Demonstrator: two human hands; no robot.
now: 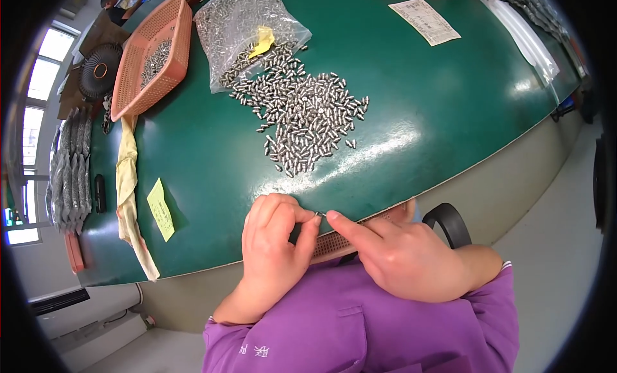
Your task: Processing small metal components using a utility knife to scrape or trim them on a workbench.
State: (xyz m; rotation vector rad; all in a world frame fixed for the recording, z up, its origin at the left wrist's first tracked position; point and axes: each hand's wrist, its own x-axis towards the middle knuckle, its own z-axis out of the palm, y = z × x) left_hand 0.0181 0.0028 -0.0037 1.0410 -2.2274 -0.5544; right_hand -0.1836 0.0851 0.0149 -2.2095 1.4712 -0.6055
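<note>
Over the table's near edge, my left hand (pixel 273 238) pinches a small silvery metal part (pixel 319 213) between thumb and index finger. My right hand (pixel 405 257) meets it from the right, its index fingertip at or very near the part's end. The other right fingers are curled; what they hold, if anything, is hidden. Beyond my hands, a loose pile of small pointed metal parts (pixel 308 112) spreads across the green table (pixel 212 161). The pile trails out of a clear plastic bag (pixel 238 19) full of such parts. Below my hands is a pink mesh basket (pixel 331 244), partly covered.
At the far left a pink basket (pixel 128 93) holds more metal parts, beside a black fan (pixel 101 71). A pale cloth strip (pixel 127 186), a yellow note (pixel 160 209) and filled packets (pixel 71 167) lie left. A printed sheet (pixel 424 21) and plastic bags (pixel 524 38) lie far right.
</note>
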